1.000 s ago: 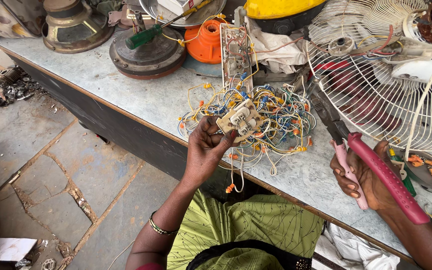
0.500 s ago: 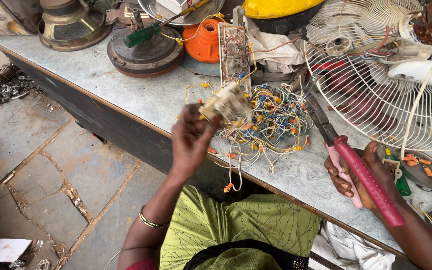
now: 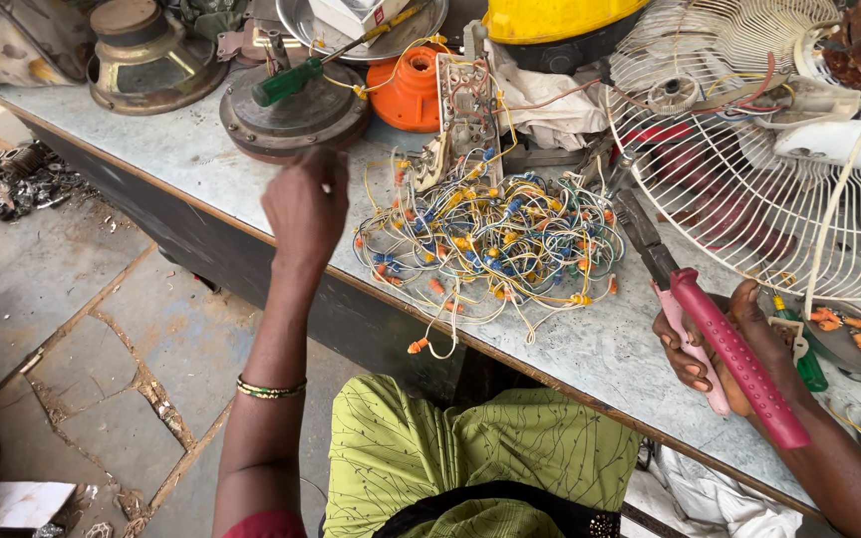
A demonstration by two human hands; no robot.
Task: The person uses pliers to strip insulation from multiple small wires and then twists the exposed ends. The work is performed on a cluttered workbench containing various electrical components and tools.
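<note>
Your left hand (image 3: 303, 207) raised, fist closed; contents unclear. Wire tangle (image 3: 485, 244) just right of it, circuit board (image 3: 465, 105) beyond. Your right hand (image 3: 724, 344) grips pink-handled pliers (image 3: 695, 314), fan guard (image 3: 749, 169) above. Left hand moved left; switch block released.

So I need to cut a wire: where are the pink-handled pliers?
In the head view, the pink-handled pliers are in the right hand, right of the tangled wire bundle.

Grey workbench (image 3: 590, 349) — cracked stone floor (image 3: 72, 329) below.
</note>
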